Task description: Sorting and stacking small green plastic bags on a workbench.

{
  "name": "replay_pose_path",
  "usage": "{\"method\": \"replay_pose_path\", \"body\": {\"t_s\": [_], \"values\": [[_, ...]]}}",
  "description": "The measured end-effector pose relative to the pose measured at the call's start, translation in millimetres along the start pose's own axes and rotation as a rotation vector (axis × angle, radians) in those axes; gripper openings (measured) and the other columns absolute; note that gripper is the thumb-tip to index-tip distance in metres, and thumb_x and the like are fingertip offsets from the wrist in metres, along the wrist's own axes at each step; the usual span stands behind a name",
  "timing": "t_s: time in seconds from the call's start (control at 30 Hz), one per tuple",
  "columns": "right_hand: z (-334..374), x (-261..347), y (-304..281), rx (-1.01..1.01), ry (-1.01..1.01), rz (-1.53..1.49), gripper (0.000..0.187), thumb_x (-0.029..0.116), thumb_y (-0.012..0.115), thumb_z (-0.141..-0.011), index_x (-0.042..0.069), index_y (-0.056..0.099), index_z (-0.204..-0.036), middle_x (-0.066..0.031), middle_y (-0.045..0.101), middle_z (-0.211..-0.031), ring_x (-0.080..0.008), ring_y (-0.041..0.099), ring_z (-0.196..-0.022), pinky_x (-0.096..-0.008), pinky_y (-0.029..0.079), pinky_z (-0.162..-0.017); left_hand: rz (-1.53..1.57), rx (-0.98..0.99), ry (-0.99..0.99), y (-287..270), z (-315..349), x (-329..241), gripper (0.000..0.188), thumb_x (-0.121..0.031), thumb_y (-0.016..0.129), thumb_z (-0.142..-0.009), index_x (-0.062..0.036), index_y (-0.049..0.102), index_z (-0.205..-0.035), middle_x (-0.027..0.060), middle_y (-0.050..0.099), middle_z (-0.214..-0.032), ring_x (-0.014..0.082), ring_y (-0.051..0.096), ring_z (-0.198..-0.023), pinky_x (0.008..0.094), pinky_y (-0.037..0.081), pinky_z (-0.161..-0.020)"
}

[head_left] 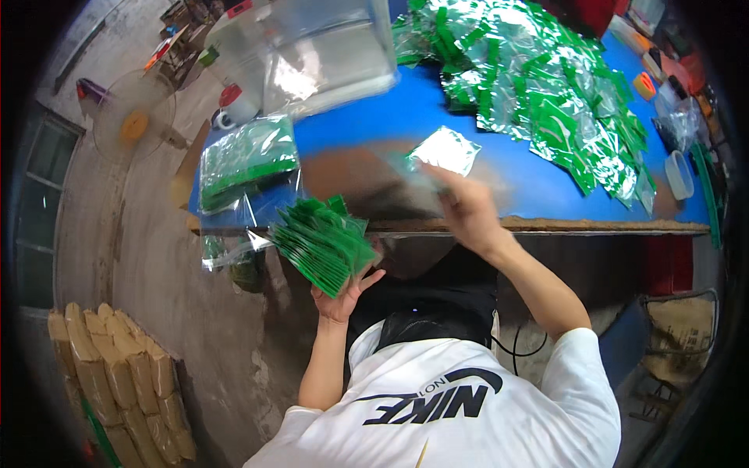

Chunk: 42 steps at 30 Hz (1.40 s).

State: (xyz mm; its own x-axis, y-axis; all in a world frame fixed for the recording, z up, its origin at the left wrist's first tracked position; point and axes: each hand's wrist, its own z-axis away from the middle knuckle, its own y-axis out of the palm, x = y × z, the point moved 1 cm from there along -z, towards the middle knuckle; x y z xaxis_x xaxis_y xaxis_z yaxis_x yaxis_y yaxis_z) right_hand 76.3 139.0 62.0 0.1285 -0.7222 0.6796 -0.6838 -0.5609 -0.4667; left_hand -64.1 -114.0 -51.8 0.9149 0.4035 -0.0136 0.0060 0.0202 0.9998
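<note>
My left hand (343,295) is shut on a fanned stack of flat green packets (324,242), held just below the table's front edge. My right hand (466,209), blurred by motion, reaches over the blue tabletop (374,125). Its fingertips are on the lower edge of a single silvery-green packet (445,150) and seem to pinch it. A large loose pile of the same green and silver packets (546,86) lies farther back on the right of the table.
A clear bag filled with green packets (246,160) lies at the table's left end, and a clear plastic box (328,54) stands behind it. A small white tub (679,175) sits at the right. On the floor to the left are a fan (133,117) and stacked tan sacks (117,374).
</note>
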Motion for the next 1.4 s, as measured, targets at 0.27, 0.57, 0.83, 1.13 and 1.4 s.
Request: {"method": "replay_pose_path", "body": {"t_s": [0.27,0.57,0.83,1.13,1.4], "values": [[-2.3,2.1,9.8,-0.031,-0.277,0.39,0.063,-0.003,0.066,-0.076,0.005,0.055,-0.137,-0.019,0.052,-0.142,-0.037,0.054,-0.127,-0.0461,0.046,-0.104,0.655,0.195,-0.198,5.5,-0.3,8.8,0.071,-0.037,0.064,-0.092,-0.0079,0.035,-0.15,0.0173,0.023,-0.156,0.0416,0.016,-0.149,0.0762,0.006,-0.112],[17.1,-12.1,40.7,0.491,-0.18,0.38,0.052,0.024,0.055,-0.093,0.001,0.049,-0.139,-0.0187,0.046,-0.147,-0.0337,0.042,-0.139,-0.0518,0.022,-0.12,-0.011,0.016,-0.145,18.0,-6.3,15.5,0.078,-0.031,0.073,-0.086,-0.011,0.035,-0.151,0.0188,0.026,-0.16,0.0432,0.013,-0.149,0.0742,0.005,-0.113],[23.3,-14.5,42.3,0.549,-0.223,0.078,0.048,0.002,0.062,-0.076,-0.001,0.056,-0.124,-0.0175,0.057,-0.133,-0.0318,0.047,-0.134,-0.047,0.03,-0.118,-0.315,-0.209,-0.02,7.0,6.3,29.9,0.078,-0.021,0.079,-0.076,-0.0074,0.043,-0.144,0.014,0.042,-0.151,0.0355,0.029,-0.146,0.0699,0.014,-0.116],[-48.8,-97.0,-22.0,0.172,0.397,0.754,0.072,0.052,0.087,-0.062,-0.004,0.061,-0.097,-0.021,0.067,-0.098,-0.038,0.066,-0.096,-0.0454,0.052,-0.082,-0.601,-0.084,0.204,9.2,13.8,4.1,0.072,-0.028,0.075,-0.081,-0.0058,0.044,-0.143,0.014,0.047,-0.147,0.037,0.043,-0.137,0.0605,0.039,-0.108],[-50.2,-76.8,-38.7,0.298,0.659,0.124,0.066,0.039,0.084,-0.073,-0.004,0.06,-0.118,-0.0135,0.068,-0.102,-0.0235,0.064,-0.094,-0.0346,0.05,-0.085,-0.48,0.178,0.258,49.5,6.2,-13.4,0.063,-0.037,0.063,-0.091,-0.007,0.045,-0.144,0.0138,0.049,-0.145,0.0352,0.049,-0.129,0.0545,0.037,-0.11]]}}
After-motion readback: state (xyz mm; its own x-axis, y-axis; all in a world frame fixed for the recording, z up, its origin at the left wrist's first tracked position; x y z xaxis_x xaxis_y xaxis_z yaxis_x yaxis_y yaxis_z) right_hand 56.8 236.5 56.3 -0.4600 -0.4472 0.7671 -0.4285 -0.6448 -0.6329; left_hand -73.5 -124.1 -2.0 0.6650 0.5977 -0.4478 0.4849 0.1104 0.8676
